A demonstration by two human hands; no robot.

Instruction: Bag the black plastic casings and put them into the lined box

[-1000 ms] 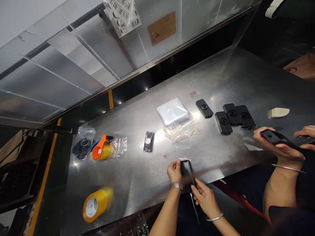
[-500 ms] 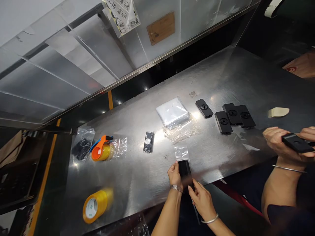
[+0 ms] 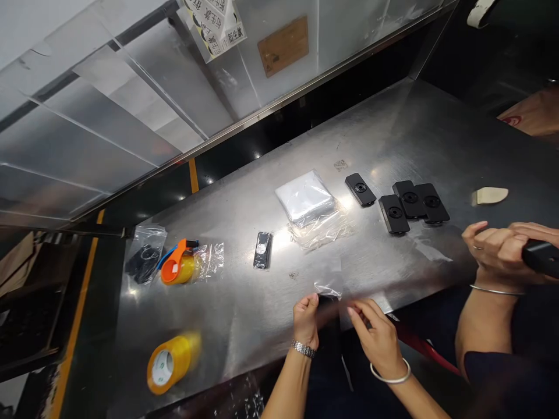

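Near the front edge of the metal table, my left hand (image 3: 306, 319) is closed on a flat black device (image 3: 328, 299), its lower part lost against dark clothing. A clear plastic bag (image 3: 327, 285) extends from the device's far end. To the right, my right hand (image 3: 376, 333) is apart from the device, thumb and forefinger together in a pinch; whatever lies between them cannot be made out. Farther ahead lies a stack of clear plastic bags (image 3: 304, 196). A small wrapped black item (image 3: 262, 250) rests to its left.
Several black devices (image 3: 394, 213) with round centres lie right of the bags. A co-worker's hands (image 3: 498, 250) hold a black device at the right edge. A cream-coloured piece (image 3: 491, 195) is nearby. Tape rolls (image 3: 186, 356), an orange tape dispenser (image 3: 174, 265) and a bagged black item (image 3: 144, 262) are left.
My right hand has moved right, away from the device. My left hand and the device have shifted slightly down toward me. The co-worker's hands and device have moved too.
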